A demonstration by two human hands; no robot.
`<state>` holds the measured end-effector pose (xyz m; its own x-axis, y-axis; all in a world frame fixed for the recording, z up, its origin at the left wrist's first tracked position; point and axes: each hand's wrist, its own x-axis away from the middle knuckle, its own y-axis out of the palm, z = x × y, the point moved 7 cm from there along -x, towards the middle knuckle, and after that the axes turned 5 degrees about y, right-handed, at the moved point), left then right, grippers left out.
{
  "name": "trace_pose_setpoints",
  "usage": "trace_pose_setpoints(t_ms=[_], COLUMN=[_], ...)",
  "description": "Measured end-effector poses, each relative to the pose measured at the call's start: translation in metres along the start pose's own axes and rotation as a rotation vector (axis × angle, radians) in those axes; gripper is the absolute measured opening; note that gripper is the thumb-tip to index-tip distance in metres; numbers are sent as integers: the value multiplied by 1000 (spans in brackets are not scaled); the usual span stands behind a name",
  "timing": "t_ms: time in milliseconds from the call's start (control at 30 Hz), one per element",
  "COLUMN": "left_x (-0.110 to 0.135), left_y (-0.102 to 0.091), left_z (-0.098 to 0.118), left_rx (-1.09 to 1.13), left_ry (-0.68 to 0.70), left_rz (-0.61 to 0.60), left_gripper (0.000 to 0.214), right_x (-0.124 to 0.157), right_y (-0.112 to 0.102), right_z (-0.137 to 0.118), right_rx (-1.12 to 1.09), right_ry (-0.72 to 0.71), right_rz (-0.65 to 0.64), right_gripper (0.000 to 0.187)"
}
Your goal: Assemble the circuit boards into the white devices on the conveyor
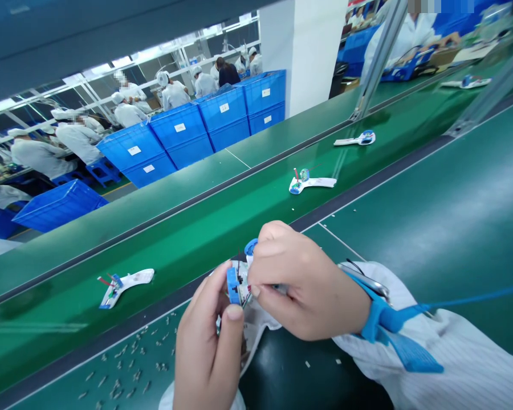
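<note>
Assembly (238,286) pinched between left hand (207,347) and right hand (301,282).

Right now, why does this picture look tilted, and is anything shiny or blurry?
In the head view, the camera leans, so the green conveyor belt runs slantwise; it shows pale glare, and the right hand looks sharp while the far blue crates look softer.
</note>
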<state>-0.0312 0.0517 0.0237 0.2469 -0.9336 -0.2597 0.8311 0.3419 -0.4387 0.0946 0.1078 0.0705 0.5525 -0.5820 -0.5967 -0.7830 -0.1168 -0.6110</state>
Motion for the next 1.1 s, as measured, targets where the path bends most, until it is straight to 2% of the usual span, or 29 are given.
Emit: trace_pose_setpoints(t_ms=[400, 633, 800, 1100], left_x=[2, 4, 14, 17], left_y=[2, 9, 18, 26], left_z=[-1, 13, 15, 7], left_rx=[46, -343, -410, -648], left_ry=[-28, 81, 8, 135], left_rz=[-24, -43, -79, -105], left_gripper=[36, 47, 55, 44], right_x=[-1, -1, 0, 1], right_y=[-3, 2, 7, 13], right_z=[-4, -3, -6, -7], right_rx=[14, 42, -65, -68], right_ry=[-37, 12, -15, -31], right_rz=[32, -16, -107, -201], right_gripper=[27, 27, 30, 27])
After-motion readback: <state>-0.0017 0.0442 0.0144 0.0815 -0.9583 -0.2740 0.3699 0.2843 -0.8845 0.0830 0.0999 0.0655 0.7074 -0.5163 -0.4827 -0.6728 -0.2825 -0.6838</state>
